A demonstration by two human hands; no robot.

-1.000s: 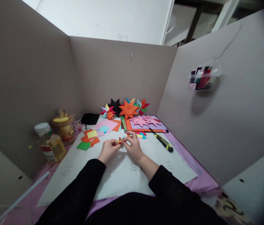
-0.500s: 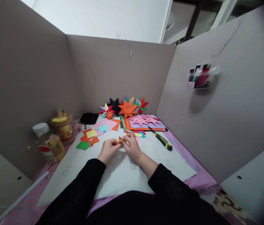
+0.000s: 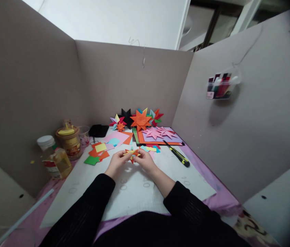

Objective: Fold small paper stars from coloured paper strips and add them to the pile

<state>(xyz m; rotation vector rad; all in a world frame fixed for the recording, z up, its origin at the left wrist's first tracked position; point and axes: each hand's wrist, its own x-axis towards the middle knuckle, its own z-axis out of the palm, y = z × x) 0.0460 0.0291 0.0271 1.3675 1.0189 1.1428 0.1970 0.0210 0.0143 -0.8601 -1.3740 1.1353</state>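
Between my two hands is a small folded paper star (image 3: 132, 155) with orange, yellow and light-blue parts. My left hand (image 3: 118, 162) pinches its left side. Fingers of my right hand (image 3: 146, 161) close on its right side. The star is held just above the white board (image 3: 134, 202), its points spread and facing up toward me. Small coloured paper pieces, among them a yellow strip (image 3: 151, 149), lie just beyond my right hand. Left of my left hand are orange, yellow and green paper squares (image 3: 92, 160).
A yellow-black box cutter (image 3: 178, 154) lies to the right. Pink paper stars (image 3: 153, 132) rest on stacked sheets; an orange star (image 3: 141, 119) stands behind with others. At left are a glue bottle (image 3: 55, 159), a lidded jar (image 3: 69, 142) and a black phone-like object (image 3: 98, 130).
The star was mostly hidden by my fingers; now it is opened flat to view. My right hand has lowered and its raised fingers have come down onto the star's right side.
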